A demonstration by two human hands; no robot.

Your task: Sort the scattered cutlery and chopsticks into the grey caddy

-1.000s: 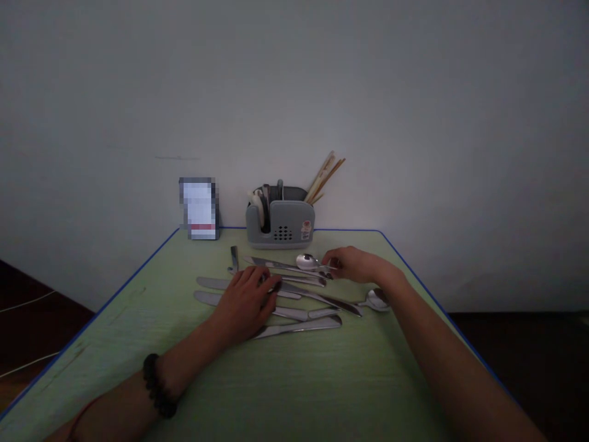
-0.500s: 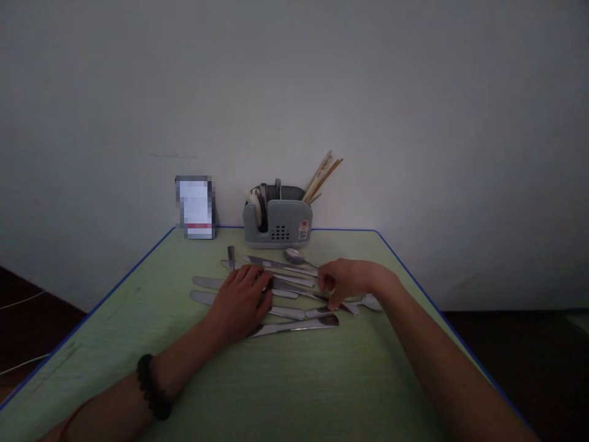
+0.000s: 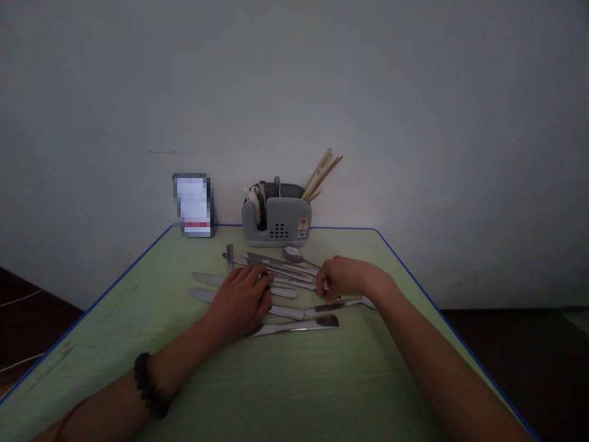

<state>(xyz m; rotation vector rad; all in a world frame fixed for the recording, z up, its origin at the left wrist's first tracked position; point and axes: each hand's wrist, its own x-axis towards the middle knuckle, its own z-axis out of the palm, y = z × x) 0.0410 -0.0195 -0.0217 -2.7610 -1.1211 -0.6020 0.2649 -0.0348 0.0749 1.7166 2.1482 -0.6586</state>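
Observation:
My left hand (image 3: 243, 299) lies with its fingers spread over several metal table knives, covering their middles. Two blades, one of them a table knife (image 3: 202, 294), stick out to its left. My right hand (image 3: 343, 277) has its fingers curled and closed around the end of another table knife (image 3: 297, 283), beside the left hand's fingertips. A spoon (image 3: 293, 253) lies just behind, its handle running toward the right hand. Below the right hand is a piece of cutlery (image 3: 324, 308) reaching right to a spoon-like head (image 3: 369, 302). One more table knife (image 3: 294, 326) lies nearest me.
A grey cutlery holder (image 3: 289, 218) with utensils and wooden chopsticks (image 3: 319, 175) stands at the back, near the wall. Left of it leans a blurred device with a lit screen (image 3: 193, 202). The pale green table (image 3: 276, 387) has a blue edge.
My right hand has shifted slightly; the knife in it has swung from a slanting position to lie more in line with the others, farther back. My left hand stays in place.

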